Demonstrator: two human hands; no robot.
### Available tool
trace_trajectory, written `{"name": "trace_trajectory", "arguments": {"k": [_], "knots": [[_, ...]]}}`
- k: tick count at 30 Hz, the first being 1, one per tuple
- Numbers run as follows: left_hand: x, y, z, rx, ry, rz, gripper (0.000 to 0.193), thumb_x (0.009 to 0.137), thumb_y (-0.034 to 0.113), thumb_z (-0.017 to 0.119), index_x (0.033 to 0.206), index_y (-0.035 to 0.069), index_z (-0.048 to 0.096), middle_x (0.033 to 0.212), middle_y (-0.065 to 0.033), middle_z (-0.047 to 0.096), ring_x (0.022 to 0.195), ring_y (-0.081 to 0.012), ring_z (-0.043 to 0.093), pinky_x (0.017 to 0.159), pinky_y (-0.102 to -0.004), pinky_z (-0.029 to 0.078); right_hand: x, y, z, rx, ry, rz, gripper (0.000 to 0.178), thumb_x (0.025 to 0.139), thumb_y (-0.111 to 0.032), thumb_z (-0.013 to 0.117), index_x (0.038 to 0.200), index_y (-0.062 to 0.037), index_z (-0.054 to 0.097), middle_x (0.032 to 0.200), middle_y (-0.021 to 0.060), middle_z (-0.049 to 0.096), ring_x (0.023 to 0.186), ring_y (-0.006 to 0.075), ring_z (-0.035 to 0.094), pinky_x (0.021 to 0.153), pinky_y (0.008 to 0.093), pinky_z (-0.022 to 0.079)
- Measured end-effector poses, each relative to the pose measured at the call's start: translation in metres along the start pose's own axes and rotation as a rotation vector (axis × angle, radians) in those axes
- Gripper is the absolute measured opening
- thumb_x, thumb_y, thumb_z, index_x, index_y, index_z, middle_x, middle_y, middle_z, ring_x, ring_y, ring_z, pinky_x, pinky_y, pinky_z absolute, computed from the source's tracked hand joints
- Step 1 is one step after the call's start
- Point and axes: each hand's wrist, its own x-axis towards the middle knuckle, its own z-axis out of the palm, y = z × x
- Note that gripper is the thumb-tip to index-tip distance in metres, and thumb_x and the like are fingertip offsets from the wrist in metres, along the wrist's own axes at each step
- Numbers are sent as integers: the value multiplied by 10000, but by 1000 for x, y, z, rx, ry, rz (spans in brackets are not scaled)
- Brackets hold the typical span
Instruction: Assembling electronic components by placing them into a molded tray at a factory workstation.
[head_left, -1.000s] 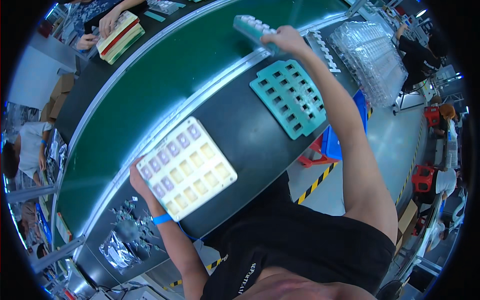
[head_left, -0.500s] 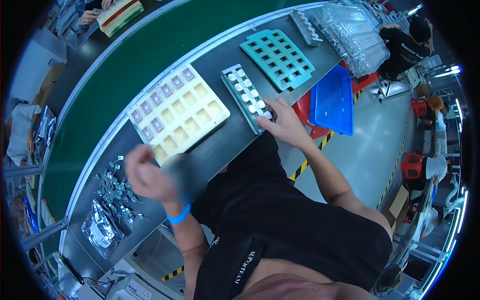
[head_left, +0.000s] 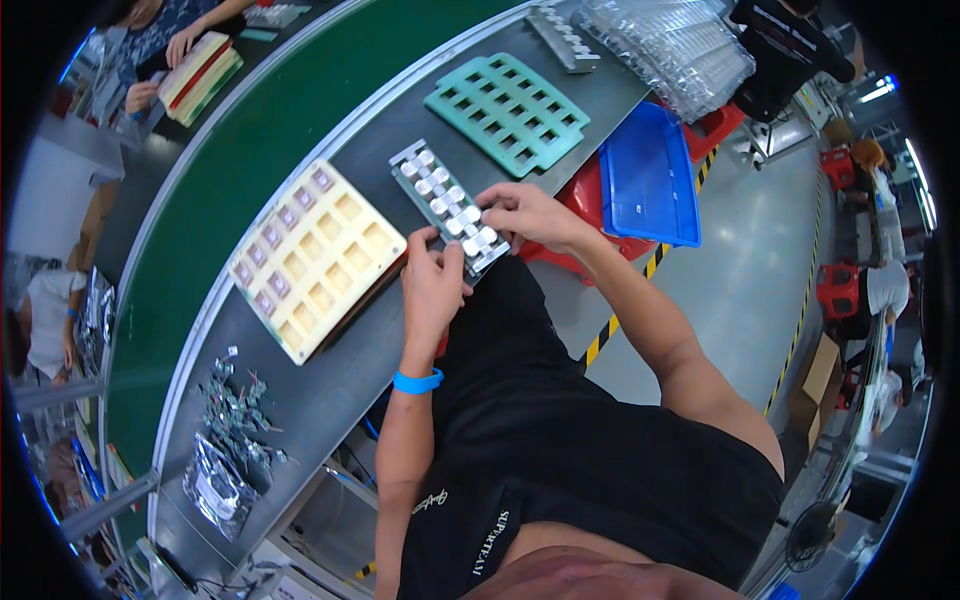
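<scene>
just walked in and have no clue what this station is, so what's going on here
A person works with the left hand and right hand at the near end of a metal rack of white round pieces; whether they grip one is unclear. To its left lies a cream tray, some pockets filled with purplish pieces, others empty. A green tray lies beyond the rack, and small wired parts are heaped by a silvery bag at lower left.
</scene>
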Motion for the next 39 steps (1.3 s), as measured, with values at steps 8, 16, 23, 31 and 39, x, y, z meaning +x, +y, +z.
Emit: {"name": "trace_trajectory", "arguments": {"k": [8, 16, 23, 31, 39], "knots": [[1, -2, 5, -74, 28, 23, 427, 954, 179, 556, 1254, -106, 452, 707, -142, 655, 514, -166, 633, 433, -288, 493, 7, 3, -8, -162, 61, -82, 346, 833, -167, 643, 1093, 58, 672, 853, 75, 672, 704, 101, 611, 570, 266, 506], [-7, 0, 2, 76, 119, 62, 345, 890, 105, 523, 1147, -124, 549, 620, -121, 640, 480, -188, 628, 469, -317, 526, 0, 13, 3, 212, 259, -134, 310, 953, -122, 477, 1186, 69, 552, 863, 82, 631, 732, 156, 644, 653, 272, 532], [-37, 5, 1, 165, 326, 272, 361, 885, 76, 590, 1210, -73, 535, 645, -130, 642, 543, -191, 645, 547, -331, 511, -41, -9, 32, 260, 423, -342, 315, 1003, -139, 464, 1264, 28, 520, 876, 69, 592, 711, 109, 562, 655, 261, 471], [-23, 24, 9, -303, 66, 377, 339, 984, 21, 498, 1310, -70, 479, 1011, -127, 691, 876, -134, 641, 747, -264, 512, -51, -23, 76, -361, 429, -758, 361, 908, -95, 608, 1261, -18, 619, 1173, 168, 521, 1088, 282, 558, 913, 349, 476], [-26, 34, -2, -143, 61, 462, 406, 941, -37, 533, 1347, -30, 536, 1066, -102, 620, 819, -110, 594, 706, -239, 520, -31, -29, 20, -625, 520, -842, 385, 883, -29, 653, 1267, -43, 623, 1019, 160, 667, 888, 306, 667, 761, 361, 540]]}}
